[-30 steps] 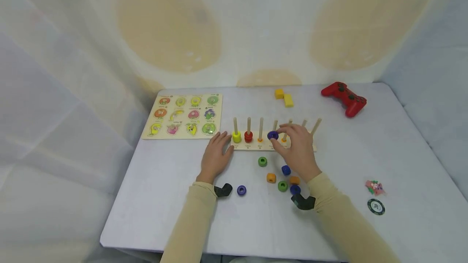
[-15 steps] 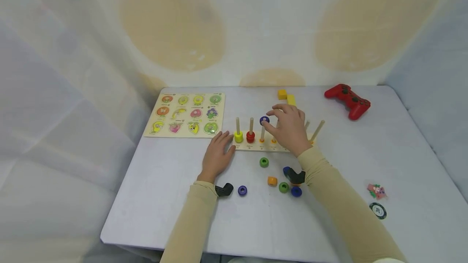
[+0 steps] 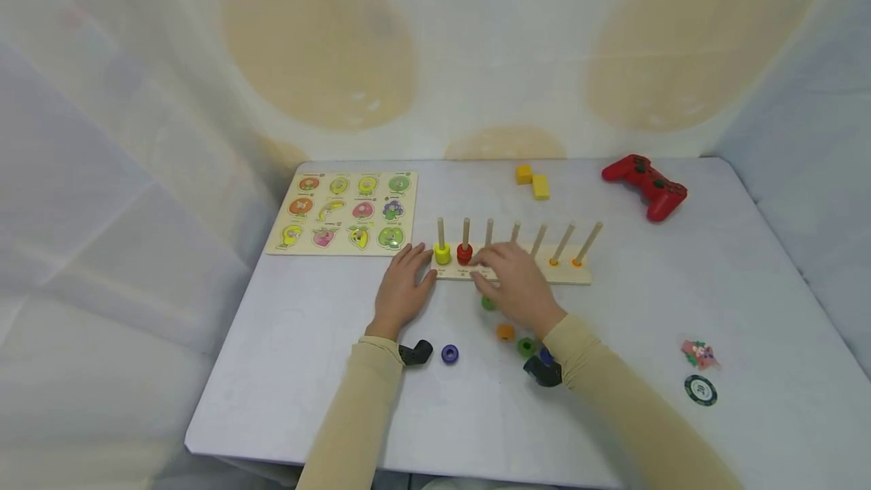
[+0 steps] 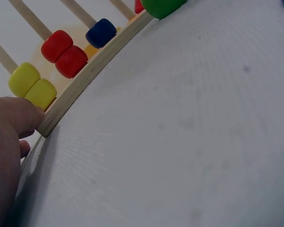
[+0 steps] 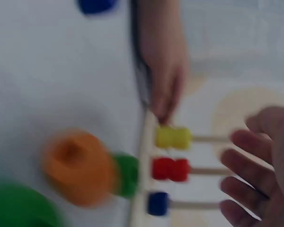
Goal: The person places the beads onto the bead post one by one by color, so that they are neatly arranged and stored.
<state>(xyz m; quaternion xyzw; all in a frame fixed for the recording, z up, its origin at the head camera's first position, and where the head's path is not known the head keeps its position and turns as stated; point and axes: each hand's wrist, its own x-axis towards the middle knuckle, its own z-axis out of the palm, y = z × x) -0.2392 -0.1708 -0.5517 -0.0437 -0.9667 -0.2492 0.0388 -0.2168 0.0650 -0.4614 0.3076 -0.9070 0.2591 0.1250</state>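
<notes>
A wooden peg board [image 3: 578, 274] carries a row of upright pegs. Two yellow beads [image 4: 33, 85] sit on its first peg and two red beads [image 4: 65, 54] on the second. One dark blue bead [image 4: 101, 33] is on the third peg; in the head view it is hidden behind my right hand. My left hand [image 3: 400, 293] rests against the board's left end, thumb touching the corner. Over the front of the board is my right hand [image 3: 519, 286], its fingers [image 5: 248, 170] spread and holding nothing, near the third peg.
Loose beads lie before the board: green [image 3: 488, 303], orange [image 3: 506, 333], another green [image 3: 527, 347], blue [image 3: 547, 356] and purple-blue [image 3: 450, 354]. A fruit puzzle [image 3: 340, 214], yellow blocks [image 3: 540, 187], red game controller [image 3: 646, 187], poker chip [image 3: 701, 390] and small packet [image 3: 699, 354] lie around.
My right hand lifted the blue bead over the third peg, lowered it on, let go, and came down toward the board's front. My left hand stayed at the board's left end.
</notes>
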